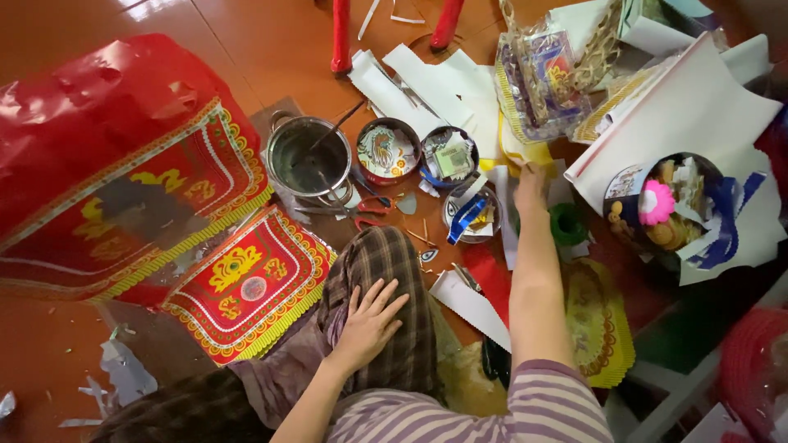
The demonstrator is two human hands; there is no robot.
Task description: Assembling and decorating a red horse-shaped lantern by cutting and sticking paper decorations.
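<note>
Big red foil-covered box [98, 156] sits well off past the left fingers, already wrapped and trimmed in gold, with a matching red-and-gold panel [246, 283] lying loose just beside them — so decorating looks partway done. Steel pot [308, 156] and small bowls [387, 150] of bits sit farther out. Right hand [529, 182] reaches onto the yellow paper [525, 154], fingers on it, grip unclear. Left hand [369, 320] rests flat, released, on the knee.

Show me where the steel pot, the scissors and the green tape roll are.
Steel pot [305, 157], head view, on its inner bottom.
Scissors [371, 208], head view, on the red handles.
Green tape roll [568, 224], head view, on its top ring, just beside the right hand [529, 182].
</note>
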